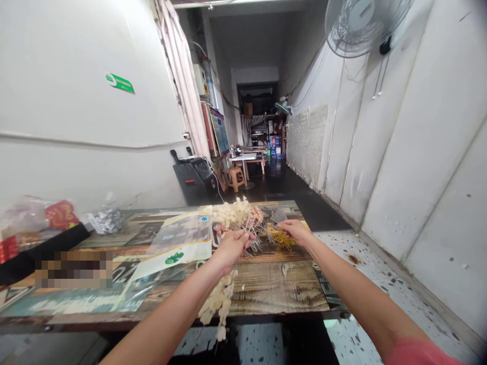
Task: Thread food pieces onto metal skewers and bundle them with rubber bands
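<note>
My left hand is closed around a bunch of skewers, and their pale, frilly food pieces hang below it past the table's front edge. Just beyond it lies a pile of skewers, with bare sticks pointing towards me, pale pieces at the left and pinkish meat at the right. My right hand has its fingertips pinched together at a heap of yellow rubber bands. Anything between those fingertips is too small to make out. A small grey clear bag lies just behind them.
A printed clear plastic bag lies flat on the wooden table. At the left are a black tray with packages and a bag of silvery things. A black speaker-like box stands behind the table. A wall fan hangs upper right.
</note>
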`<action>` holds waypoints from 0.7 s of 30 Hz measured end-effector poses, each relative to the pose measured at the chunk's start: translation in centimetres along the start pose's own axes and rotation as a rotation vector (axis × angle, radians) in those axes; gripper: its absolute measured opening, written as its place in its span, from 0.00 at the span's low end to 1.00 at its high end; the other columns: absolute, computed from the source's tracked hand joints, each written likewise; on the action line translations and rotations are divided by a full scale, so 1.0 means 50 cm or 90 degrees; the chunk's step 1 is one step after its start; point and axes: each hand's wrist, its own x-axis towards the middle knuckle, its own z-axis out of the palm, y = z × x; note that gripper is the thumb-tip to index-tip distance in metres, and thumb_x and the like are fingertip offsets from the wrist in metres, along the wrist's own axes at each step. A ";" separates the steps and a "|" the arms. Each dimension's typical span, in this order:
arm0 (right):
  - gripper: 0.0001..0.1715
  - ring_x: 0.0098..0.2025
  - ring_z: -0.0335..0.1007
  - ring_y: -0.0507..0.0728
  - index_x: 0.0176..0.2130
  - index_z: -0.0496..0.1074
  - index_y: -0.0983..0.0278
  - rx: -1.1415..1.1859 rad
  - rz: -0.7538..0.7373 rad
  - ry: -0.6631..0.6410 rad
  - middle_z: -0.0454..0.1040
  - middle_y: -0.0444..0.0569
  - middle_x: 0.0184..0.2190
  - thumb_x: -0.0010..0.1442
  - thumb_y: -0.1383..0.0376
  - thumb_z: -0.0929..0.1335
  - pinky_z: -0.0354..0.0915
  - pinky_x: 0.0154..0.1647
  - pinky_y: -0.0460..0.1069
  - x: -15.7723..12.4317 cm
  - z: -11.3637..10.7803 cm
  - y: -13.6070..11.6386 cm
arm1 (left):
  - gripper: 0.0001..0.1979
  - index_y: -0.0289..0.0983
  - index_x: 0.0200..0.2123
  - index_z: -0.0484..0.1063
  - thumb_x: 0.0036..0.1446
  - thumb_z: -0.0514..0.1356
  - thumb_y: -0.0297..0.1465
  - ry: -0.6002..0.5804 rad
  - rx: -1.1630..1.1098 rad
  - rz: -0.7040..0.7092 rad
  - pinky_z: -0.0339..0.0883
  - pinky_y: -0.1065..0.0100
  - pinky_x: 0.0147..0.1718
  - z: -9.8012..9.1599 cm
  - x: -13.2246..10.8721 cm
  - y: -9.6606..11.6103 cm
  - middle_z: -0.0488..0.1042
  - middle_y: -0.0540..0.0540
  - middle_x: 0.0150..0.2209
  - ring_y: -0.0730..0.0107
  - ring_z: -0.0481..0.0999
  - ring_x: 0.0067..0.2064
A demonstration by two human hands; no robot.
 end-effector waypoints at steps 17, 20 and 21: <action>0.17 0.16 0.57 0.45 0.22 0.70 0.67 0.182 0.012 -0.119 0.68 0.40 0.15 0.37 0.57 0.74 0.53 0.16 0.42 -0.166 0.151 -0.100 | 0.12 0.39 0.20 0.58 0.55 0.50 0.31 0.150 0.360 0.222 0.54 0.68 0.29 0.033 0.020 0.003 0.62 0.52 0.20 0.68 0.64 0.27; 0.18 0.16 0.57 0.45 0.21 0.69 0.67 0.226 0.039 -0.118 0.67 0.39 0.15 0.35 0.58 0.75 0.53 0.17 0.43 -0.172 0.157 -0.105 | 0.11 0.39 0.21 0.57 0.56 0.50 0.30 0.157 0.413 0.227 0.54 0.68 0.30 0.025 0.019 0.007 0.63 0.51 0.21 0.67 0.65 0.28; 0.18 0.16 0.56 0.45 0.21 0.68 0.67 0.234 0.040 -0.116 0.67 0.39 0.15 0.34 0.58 0.75 0.52 0.17 0.43 -0.172 0.157 -0.105 | 0.11 0.39 0.22 0.58 0.56 0.49 0.30 0.157 0.420 0.228 0.54 0.68 0.30 0.023 0.020 0.007 0.64 0.50 0.22 0.66 0.65 0.29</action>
